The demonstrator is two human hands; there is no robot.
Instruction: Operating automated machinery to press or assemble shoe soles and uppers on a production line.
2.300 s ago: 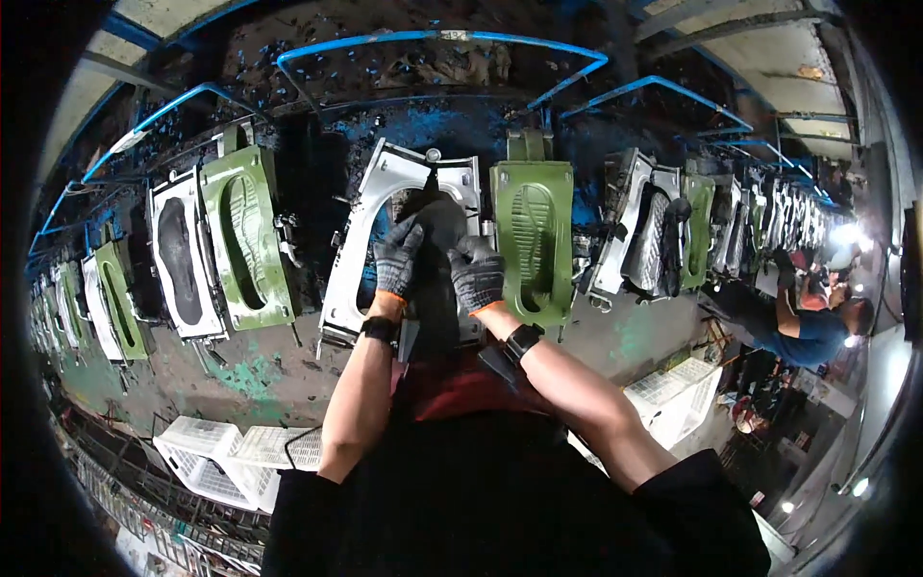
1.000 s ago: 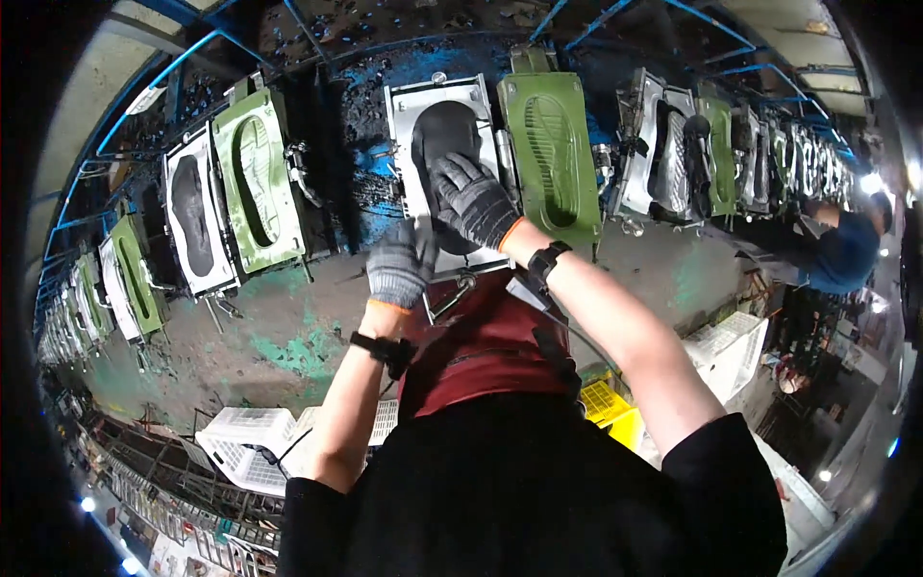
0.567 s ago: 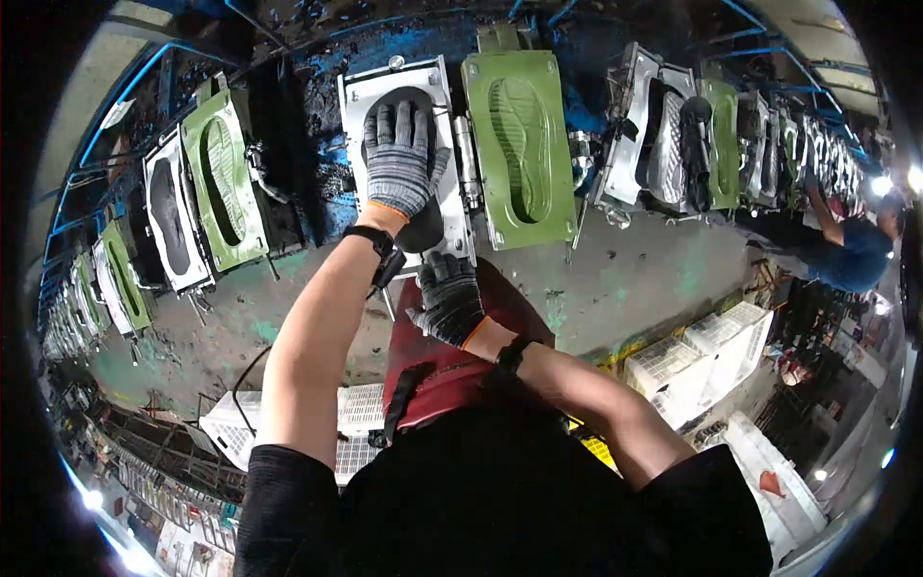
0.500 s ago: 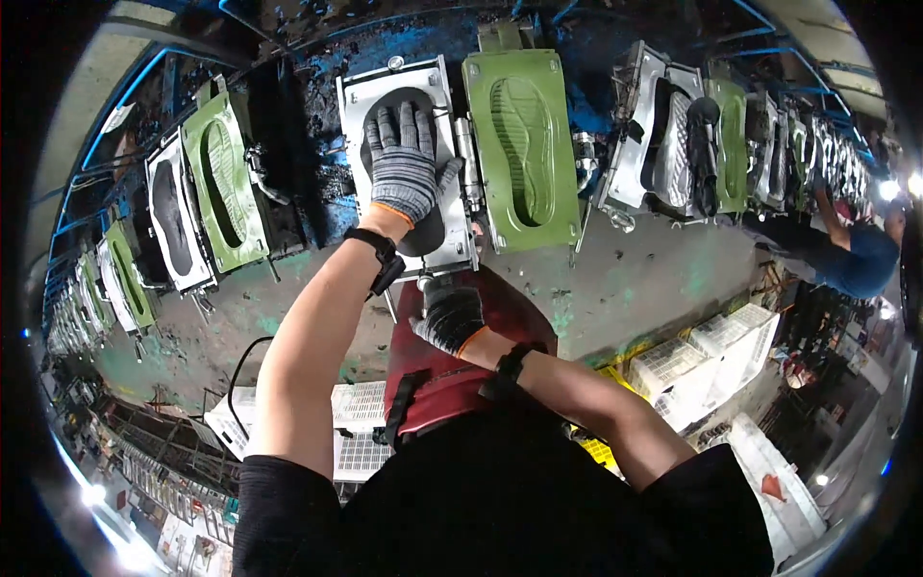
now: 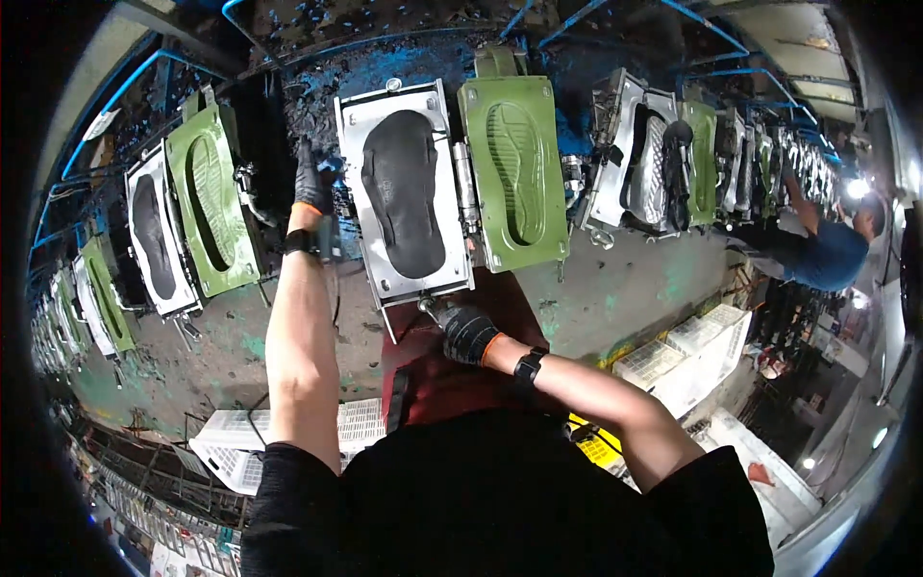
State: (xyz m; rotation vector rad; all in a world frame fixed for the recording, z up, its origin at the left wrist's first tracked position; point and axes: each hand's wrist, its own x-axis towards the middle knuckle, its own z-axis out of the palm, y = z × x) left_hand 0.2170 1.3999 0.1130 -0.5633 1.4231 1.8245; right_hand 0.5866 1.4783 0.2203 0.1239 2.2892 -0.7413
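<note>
Sole [image 5: 408, 192] slants lengthwise away leftward; right hand [image 5: 468, 334] clasps handle [image 5: 429, 308], left hand's [image 5: 310, 188] grip unclear.

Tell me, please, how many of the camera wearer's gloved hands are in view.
2: the left hand is left of the central silver mould; the right hand is below it, at the metal handle. The left is dark and partly blurred.

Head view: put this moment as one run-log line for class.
left hand: left of silver mould; right hand: at metal handle; black sole-shaped piece: on silver mould
</note>
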